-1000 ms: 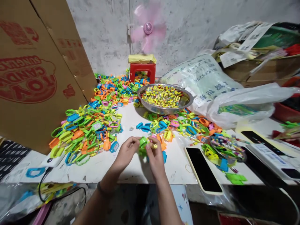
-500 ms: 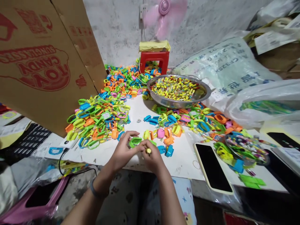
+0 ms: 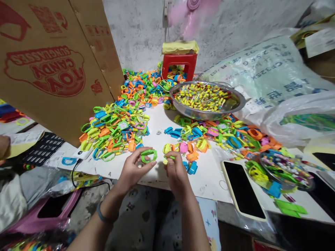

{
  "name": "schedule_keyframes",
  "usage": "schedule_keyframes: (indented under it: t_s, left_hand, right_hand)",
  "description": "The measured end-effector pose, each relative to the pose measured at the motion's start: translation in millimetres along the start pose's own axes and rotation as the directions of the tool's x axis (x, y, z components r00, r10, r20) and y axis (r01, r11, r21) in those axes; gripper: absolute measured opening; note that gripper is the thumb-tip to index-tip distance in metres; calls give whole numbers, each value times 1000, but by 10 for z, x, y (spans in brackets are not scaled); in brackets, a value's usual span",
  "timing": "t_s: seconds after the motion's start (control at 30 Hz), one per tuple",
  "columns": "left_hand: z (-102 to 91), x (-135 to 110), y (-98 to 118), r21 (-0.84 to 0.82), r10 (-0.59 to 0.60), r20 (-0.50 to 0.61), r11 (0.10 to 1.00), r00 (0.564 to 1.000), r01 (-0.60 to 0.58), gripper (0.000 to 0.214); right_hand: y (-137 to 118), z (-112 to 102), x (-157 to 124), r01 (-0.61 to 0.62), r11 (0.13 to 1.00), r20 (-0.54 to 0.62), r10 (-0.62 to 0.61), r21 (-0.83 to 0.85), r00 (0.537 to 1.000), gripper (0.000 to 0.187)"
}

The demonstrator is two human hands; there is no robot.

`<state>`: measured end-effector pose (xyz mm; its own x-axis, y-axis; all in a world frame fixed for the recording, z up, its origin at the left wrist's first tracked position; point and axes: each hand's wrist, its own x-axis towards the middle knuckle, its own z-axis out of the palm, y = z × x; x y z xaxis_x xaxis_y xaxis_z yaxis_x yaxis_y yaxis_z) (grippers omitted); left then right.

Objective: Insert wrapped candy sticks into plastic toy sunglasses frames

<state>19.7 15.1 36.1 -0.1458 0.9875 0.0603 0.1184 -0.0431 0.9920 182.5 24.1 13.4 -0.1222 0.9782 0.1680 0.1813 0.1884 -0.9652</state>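
Note:
Above the table's front edge, my left hand (image 3: pixel 133 171) holds a green plastic toy watch (image 3: pixel 148 156), its band curved into a loop, between thumb and fingers. Just to the right, my right hand (image 3: pixel 178 172) is closed, fingers curled. A small yellow-ended tube (image 3: pixel 165 161) and a bit of green plastic (image 3: pixel 171 157) poke out of its grip; the rest is hidden by the fingers. Beyond it lie several watches, among them a pink watch (image 3: pixel 183 147), an orange watch (image 3: pixel 192 156) and a blue watch (image 3: pixel 193 167).
A large heap of coloured watches (image 3: pixel 115 129) lies left, beside a tall carton (image 3: pixel 54 115). A metal bowl (image 3: pixel 204 114) of yellow-capped tubes stands behind. At right are a phone (image 3: pixel 243 190) and a small dish (image 3: pixel 285 170). Another person's hand (image 3: pixel 4 148) shows at the left edge.
My hands have moved apart. The green watch stays in my left hand and now shows as an open loop; my right hand has shifted right and turned. The whole view has shifted slightly.

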Motion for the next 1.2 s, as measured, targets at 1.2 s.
schedule_keyframes:
  t_s: [1.2]
  left_hand:
    - [-467, -84, -109, 403, -182, 138, 908, 973, 113, 35]
  right_hand:
    - [2, 375, -64, 390, 607, 377, -156, -693, 913, 19]
